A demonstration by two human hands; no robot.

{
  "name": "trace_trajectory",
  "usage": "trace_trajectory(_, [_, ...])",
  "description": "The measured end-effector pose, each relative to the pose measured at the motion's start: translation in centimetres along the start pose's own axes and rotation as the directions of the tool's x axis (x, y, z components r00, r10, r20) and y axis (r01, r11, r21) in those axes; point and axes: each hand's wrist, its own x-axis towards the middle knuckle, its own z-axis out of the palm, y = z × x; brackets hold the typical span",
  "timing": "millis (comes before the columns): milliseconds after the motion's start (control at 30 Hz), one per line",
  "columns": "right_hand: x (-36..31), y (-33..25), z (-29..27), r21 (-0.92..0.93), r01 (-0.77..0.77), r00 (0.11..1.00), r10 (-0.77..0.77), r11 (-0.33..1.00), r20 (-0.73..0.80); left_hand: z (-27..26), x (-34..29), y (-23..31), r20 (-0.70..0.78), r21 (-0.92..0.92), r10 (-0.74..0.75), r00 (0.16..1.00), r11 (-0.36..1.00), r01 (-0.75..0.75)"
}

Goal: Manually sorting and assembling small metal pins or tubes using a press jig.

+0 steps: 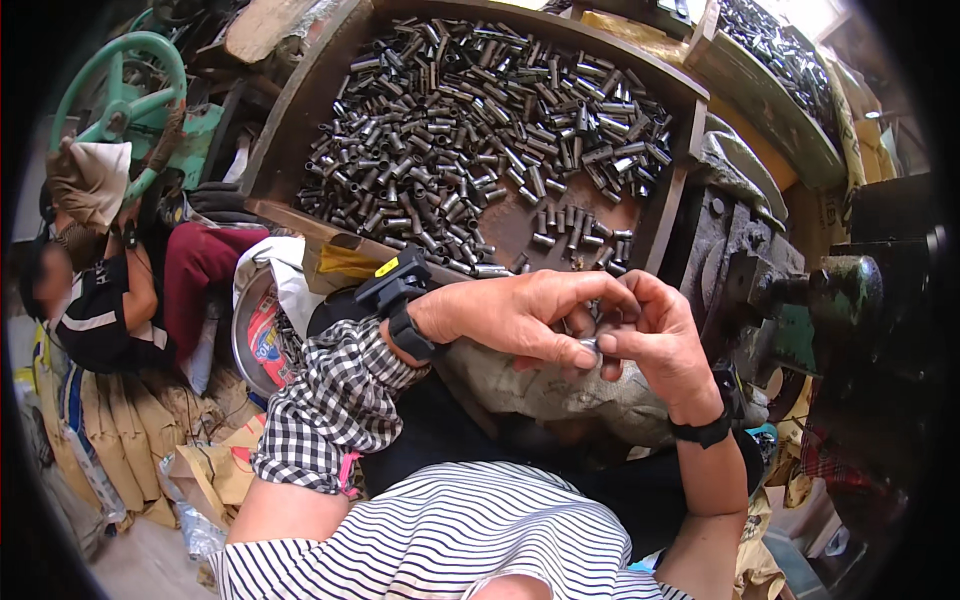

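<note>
Both hands meet over my lap, just in front of a tray of metal pieces. My left hand [525,312] is closed, with its thumb and fingertips pinching a small shiny metal piece [590,344]. From the other side, my right hand [662,345] pinches the same piece. Fingers cover most of it, so its full shape cannot be made out. Beyond them the wooden tray [690,165] holds a heap of short, dark metal tubes [430,150]. A few loose tubes [575,222] lie on the tray's bare near-right floor.
A dark machine [850,290] stands close on my right. On my left are a metal basin [250,335] and a green handwheel [118,105]. Another person [110,290] sits at far left. A second box of metal parts [780,60] stands at far right.
</note>
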Motion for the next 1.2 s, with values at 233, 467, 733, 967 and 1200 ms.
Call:
trace_trajectory(233, [6.8,-1.0,0.3,-0.431,0.284,0.921,-0.369,0.856,-0.125,-3.4,-2.6,0.5,-0.472,-0.101,-0.103,0.875,0.993,0.062])
trace_trajectory(467, [15.0,0.9,2.1,-0.957,0.030,0.845,-0.505,-0.287,0.178,-4.4,-2.3,-2.2,-0.433,0.698,0.162,0.887,0.683,0.216])
trace_trajectory(733, [12.6,-0.5,0.2,-0.994,0.053,0.881,-0.473,0.095,0.001,-3.9,-0.3,-2.4,-0.318,0.857,-0.001,0.948,0.427,0.288])
trace_trajectory(967, [4.3,-1.1,-0.2,-0.840,0.085,0.868,-0.454,0.535,-0.201,-3.6,0.0,-3.1,-0.281,0.930,0.079,0.956,0.270,0.250])
trace_trajectory(1200, [1.4,1.5,-0.9,-0.730,0.170,0.847,-0.476,0.662,-0.234,-3.1,0.5,-4.2,-0.217,0.960,0.250,0.944,0.231,0.159])
